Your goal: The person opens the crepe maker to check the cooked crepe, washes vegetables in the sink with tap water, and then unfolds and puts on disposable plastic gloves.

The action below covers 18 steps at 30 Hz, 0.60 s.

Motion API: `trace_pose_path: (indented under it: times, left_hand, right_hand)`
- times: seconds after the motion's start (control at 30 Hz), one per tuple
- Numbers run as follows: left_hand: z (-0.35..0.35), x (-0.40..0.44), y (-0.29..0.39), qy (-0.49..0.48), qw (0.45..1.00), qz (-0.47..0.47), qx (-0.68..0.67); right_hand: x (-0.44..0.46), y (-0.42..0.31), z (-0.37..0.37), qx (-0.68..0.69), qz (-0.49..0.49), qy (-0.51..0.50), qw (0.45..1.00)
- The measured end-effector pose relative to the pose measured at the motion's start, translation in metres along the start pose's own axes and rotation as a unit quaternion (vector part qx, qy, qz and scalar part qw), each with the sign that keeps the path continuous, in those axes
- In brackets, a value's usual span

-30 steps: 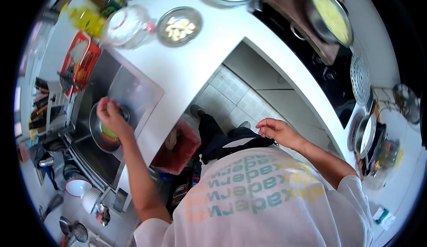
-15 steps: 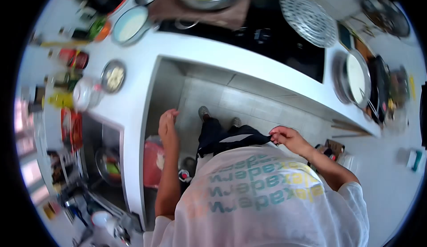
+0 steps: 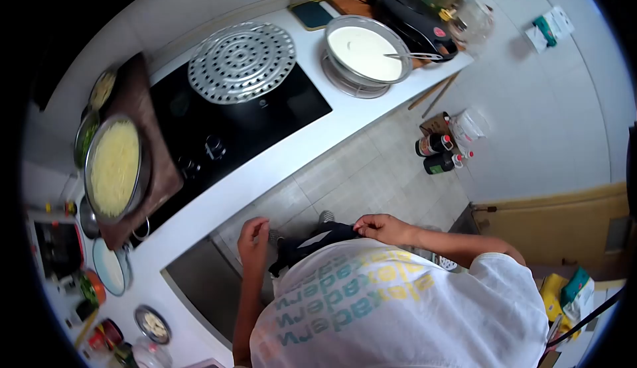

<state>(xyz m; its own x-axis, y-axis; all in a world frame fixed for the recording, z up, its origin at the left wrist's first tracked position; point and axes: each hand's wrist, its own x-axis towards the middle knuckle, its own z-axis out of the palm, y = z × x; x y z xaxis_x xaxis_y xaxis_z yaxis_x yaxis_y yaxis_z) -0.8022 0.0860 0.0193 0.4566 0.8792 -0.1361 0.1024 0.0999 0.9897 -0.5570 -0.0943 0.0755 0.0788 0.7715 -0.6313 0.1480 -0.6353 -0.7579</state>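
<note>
My right hand (image 3: pixel 381 229) is at my waist, its fingertips pinched on the dark cloth (image 3: pixel 342 234) that hangs at the front below my white T-shirt (image 3: pixel 391 302). Off to the left, my left hand (image 3: pixel 253 241) is raised near the counter's front edge, fingers curled together with nothing visible in them. The white counter (image 3: pixel 255 177) runs in front of me and carries a black cooktop (image 3: pixel 292 106). A perforated steamer plate (image 3: pixel 242 63) lies on the cooktop.
A bowl of white batter (image 3: pixel 361 53) with tongs stands at the far right of the counter. On a brown mat (image 3: pixel 162 185) sits a basin of pale yellow shreds (image 3: pixel 114 169). Dark bottles (image 3: pixel 434 146) stand on the floor by the wall, near a wooden door (image 3: pixel 564 225).
The view has swung to the right, bringing the steamer plate, batter bowl and door further in. My right hand still pinches the dark cloth; my left stays raised and curled.
</note>
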Motion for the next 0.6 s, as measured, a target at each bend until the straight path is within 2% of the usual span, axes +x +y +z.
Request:
trace_pose_path:
  times: [0.13,0.33,0.43,0.6]
  left_hand:
    - [0.052,0.045,0.028,-0.069,0.997,0.01,0.028]
    - [0.159,0.102,0.035,-0.109,0.991,0.039,0.071]
    - [0.228,0.119,0.043,-0.082,0.996,0.017,0.006]
    - [0.334,0.141,0.071,-0.11,0.993,0.042,0.003]
  right_hand:
    - [-0.01,0.019,-0.031,0.109,-0.021,0.065,0.992]
    - [-0.014,0.062,-0.141,0.138,-0.036,0.119,0.983]
    - [-0.023,0.08,-0.216,0.108,-0.074,0.171,0.976]
    - [-0.052,0.08,-0.333,0.056,-0.036,0.226,0.972]
